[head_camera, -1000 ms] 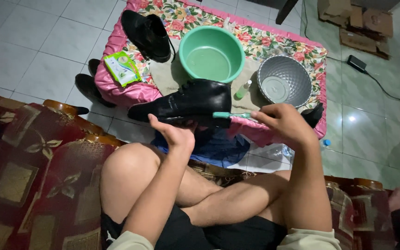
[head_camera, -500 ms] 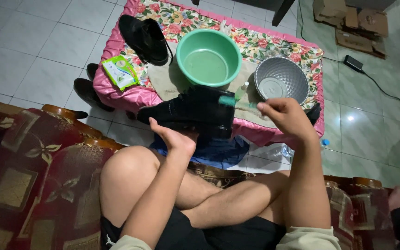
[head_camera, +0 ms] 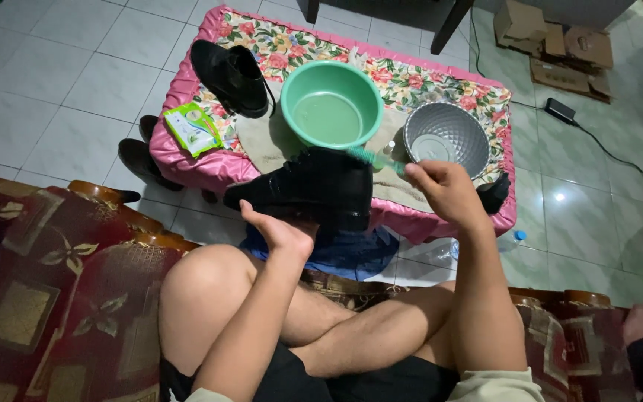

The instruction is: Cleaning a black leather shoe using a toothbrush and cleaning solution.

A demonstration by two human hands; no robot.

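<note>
White floor tiles surround a low table (head_camera: 187, 152) draped in a pink-edged floral cloth, and above its near edge hangs the black leather ankle boot (head_camera: 314, 186). The left hand (head_camera: 280, 234) cups it from below, fingers curled up into the underside. The boot's long axis runs left to right: the toe points left, towards the flat green packet (head_camera: 193, 128), and the taller ankle end sits to the right.

And there's the change: the right hand (head_camera: 440, 190), closed around the slim teal-handled brush (head_camera: 370, 158), has slid rightward compared with half a second ago, and the brush head now meets the boot's upper right end. A second ago the brush lay across the boot's near side, so the scrubbing looks to have moved up to the ankle part.

Just behind the boot sits a round green plastic basin (head_camera: 332, 104) holding water, on a beige towel (head_camera: 262, 145). Right of that is a dimpled silver metal bowl (head_camera: 445, 134). A second black boot (head_camera: 231, 74) rests at the table's far left corner, and a blue cloth (head_camera: 351, 253) lies under the table edge.
</note>
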